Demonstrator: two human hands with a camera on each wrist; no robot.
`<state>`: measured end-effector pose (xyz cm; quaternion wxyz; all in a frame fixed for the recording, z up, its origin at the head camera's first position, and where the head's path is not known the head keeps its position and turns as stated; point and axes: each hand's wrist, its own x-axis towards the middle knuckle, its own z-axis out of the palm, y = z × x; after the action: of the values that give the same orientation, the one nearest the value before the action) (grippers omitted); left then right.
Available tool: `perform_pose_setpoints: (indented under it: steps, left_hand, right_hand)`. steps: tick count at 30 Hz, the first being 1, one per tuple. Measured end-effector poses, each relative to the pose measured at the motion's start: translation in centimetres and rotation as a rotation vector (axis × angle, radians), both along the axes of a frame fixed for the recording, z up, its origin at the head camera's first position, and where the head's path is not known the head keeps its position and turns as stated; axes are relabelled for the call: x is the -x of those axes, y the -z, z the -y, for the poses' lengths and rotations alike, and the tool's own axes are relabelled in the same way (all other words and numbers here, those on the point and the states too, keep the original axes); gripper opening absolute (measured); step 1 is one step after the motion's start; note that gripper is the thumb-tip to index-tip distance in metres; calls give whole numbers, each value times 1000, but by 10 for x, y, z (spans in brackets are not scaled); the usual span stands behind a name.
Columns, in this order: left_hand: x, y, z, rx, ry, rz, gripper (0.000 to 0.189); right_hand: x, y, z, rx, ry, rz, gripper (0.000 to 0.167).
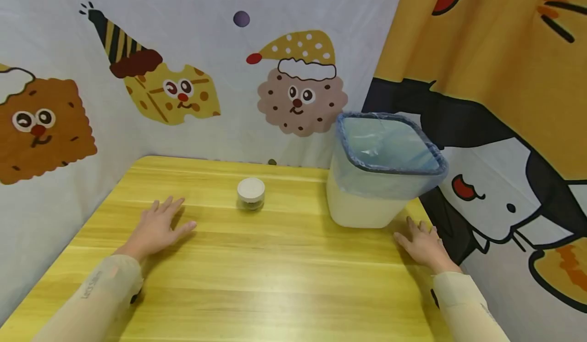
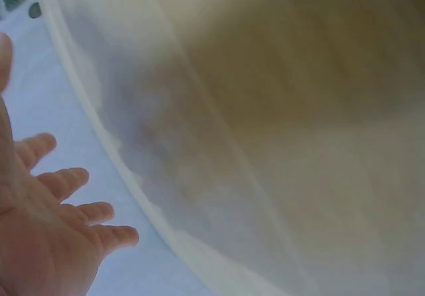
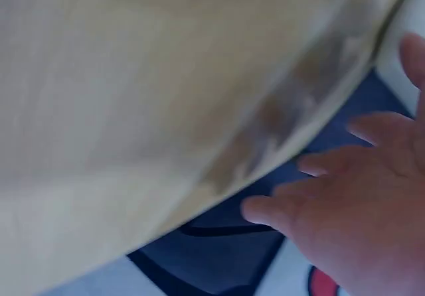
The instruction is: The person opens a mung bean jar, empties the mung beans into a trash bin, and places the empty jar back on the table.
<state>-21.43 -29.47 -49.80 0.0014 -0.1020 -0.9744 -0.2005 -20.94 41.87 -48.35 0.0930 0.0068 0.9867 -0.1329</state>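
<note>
Head view: left hand (image 1: 158, 226) and right hand (image 1: 424, 246) lie flat on the table (image 1: 275, 281), fingers spread, gripping nothing. Jar (image 1: 250, 193) at twelve o'clock; lined bin (image 1: 382, 171) at two, unobstructed.

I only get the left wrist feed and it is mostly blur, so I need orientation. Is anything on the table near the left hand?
Observer: Yes. The head view shows a small jar with a white lid standing on the wooden table, to the right of the left hand and not touched by it.
Operator: Is that hand holding anything?
Observer: No, it lies flat on the table, fingers spread.
Operator: Where is the right hand?
Observer: The right hand rests open near the table's right edge, just beside a white bin.
Operator: Anything in the bin?
Observer: It is lined with a bluish plastic bag; no contents are visible.
</note>
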Motion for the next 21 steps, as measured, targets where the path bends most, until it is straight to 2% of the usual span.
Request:
perform_pose_setpoints:
  steps: [4, 9, 15, 21]
  left_hand:
    - [0, -5, -9, 3, 12, -34, 87]
    - [1, -13, -26, -29, 20, -36, 77]
    - [3, -16, -47, -88, 42, -28, 71]
    - [1, -19, -65, -118, 48, -8, 68]
  right_hand:
    - [-9, -9, 11, -41, -59, 56, 97]
    - [-17, -29, 45, -40, -106, 115, 90]
    - [-26, -49, 87, -7, -145, 106, 85]
    - [-34, -53, 114, 82, -193, 104, 84]
